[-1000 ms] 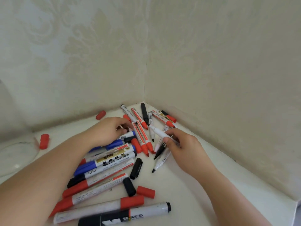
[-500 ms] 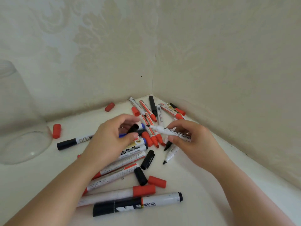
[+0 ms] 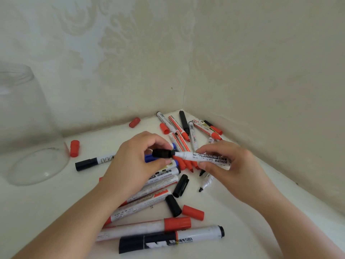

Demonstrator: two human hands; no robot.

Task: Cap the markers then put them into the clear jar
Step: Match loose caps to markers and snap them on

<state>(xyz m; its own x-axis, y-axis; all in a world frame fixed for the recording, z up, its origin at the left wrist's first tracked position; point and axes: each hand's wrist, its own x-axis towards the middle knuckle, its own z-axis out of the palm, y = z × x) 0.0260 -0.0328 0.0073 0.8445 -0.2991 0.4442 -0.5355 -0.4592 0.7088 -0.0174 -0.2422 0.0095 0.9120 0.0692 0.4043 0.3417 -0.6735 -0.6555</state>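
Left hand (image 3: 136, 161) pinches a black cap (image 3: 162, 153) right at the tip of the white marker (image 3: 203, 157) gripped in the right hand (image 3: 231, 165) above the table pile, and any misalignment could smear ink.

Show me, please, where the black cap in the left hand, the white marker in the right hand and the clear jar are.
black cap (image 3: 162, 153): head view, middle of the cap's side.
white marker (image 3: 188, 155): head view, bare barrel just behind the tip.
clear jar (image 3: 28, 116): head view, on its glass wall.
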